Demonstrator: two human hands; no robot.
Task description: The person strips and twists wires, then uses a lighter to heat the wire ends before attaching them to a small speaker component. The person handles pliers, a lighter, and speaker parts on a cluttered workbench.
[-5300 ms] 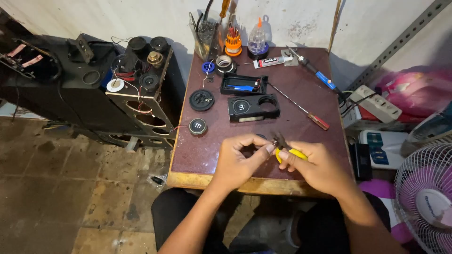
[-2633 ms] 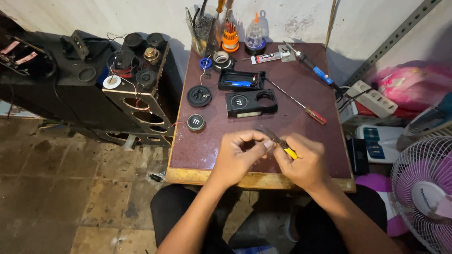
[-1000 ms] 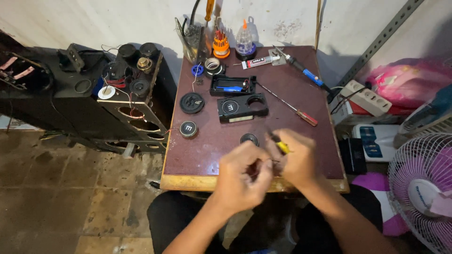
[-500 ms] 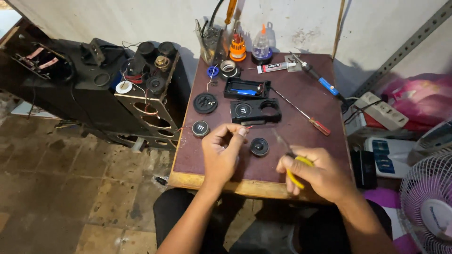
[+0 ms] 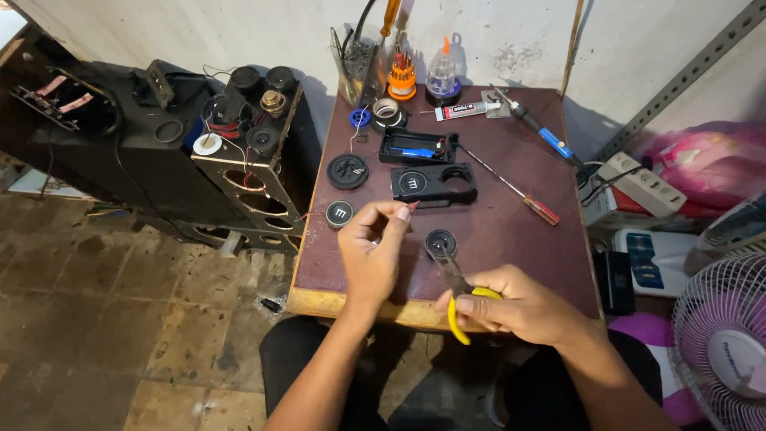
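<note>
Maroon worktable (image 5: pixel 511 239) is the landmark. Black speaker housing (image 5: pixel 433 183) lies at the table's centre, a red-handled screwdriver (image 5: pixel 511 185) just right of it. Right hand (image 5: pixel 523 307), over the table's near edge, is closed around yellow-handled pliers (image 5: pixel 459 299), whose tip points toward a small round black driver (image 5: pixel 440 243). Left hand (image 5: pixel 371 251), above the near-left part, pinches something tiny with a red tip; it is too small to identify.

It was a small repair workshop: a soldering iron (image 5: pixel 536 128), screwdrivers (image 5: pixel 401 77) and a gutted speaker cabinet (image 5: pixel 239 156) crowded the worktop (image 5: pixel 511 231).
</note>
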